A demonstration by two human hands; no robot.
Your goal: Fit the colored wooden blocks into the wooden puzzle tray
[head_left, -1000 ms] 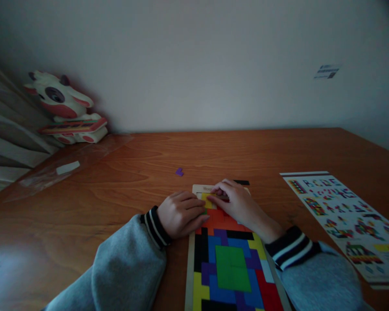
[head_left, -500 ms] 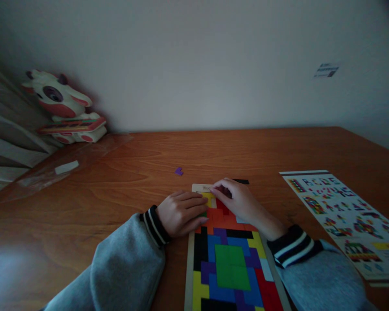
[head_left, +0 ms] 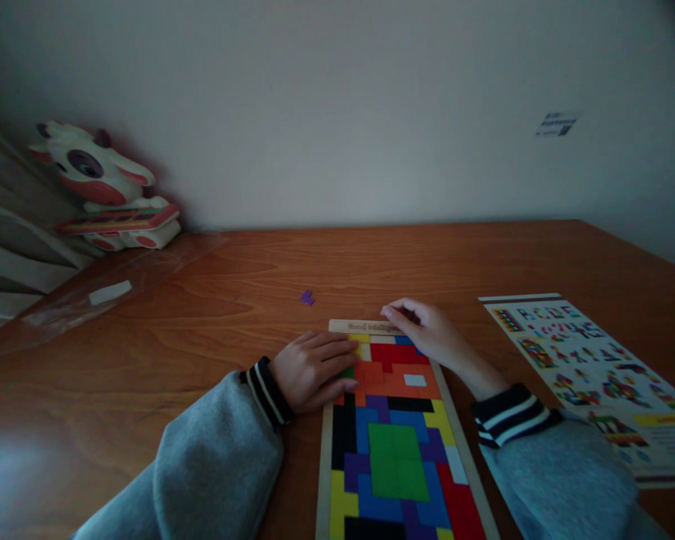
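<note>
A wooden puzzle board point(head_left: 324, 465) lies in front of me, filled with coloured block pieces around a large green area point(head_left: 398, 461). My left hand point(head_left: 315, 371) rests palm down over its upper left edge, fingers stretched out and covering some pieces. At the upper right corner is my right hand point(head_left: 433, 337), thumb and fingers drawn together; whatever they may hold is hidden. Near it, red pieces point(head_left: 397, 352) and orange pieces point(head_left: 394, 381) show, with a small pale gap point(head_left: 415, 380) among the orange. One purple piece point(head_left: 307, 298) lies loose beyond the board.
To the right lies a printed sheet point(head_left: 585, 375) of colourful block figures. A cow-shaped toy keyboard point(head_left: 118, 217) stands at the back left beside a curtain point(head_left: 16, 247). Clear plastic with a white strip point(head_left: 110, 292) lies on the wooden table point(head_left: 202, 315).
My right hand has moved right from the board's top middle to its upper right corner, uncovering lettering and red pieces. The black piece behind it is now out of sight. My left hand stays put.
</note>
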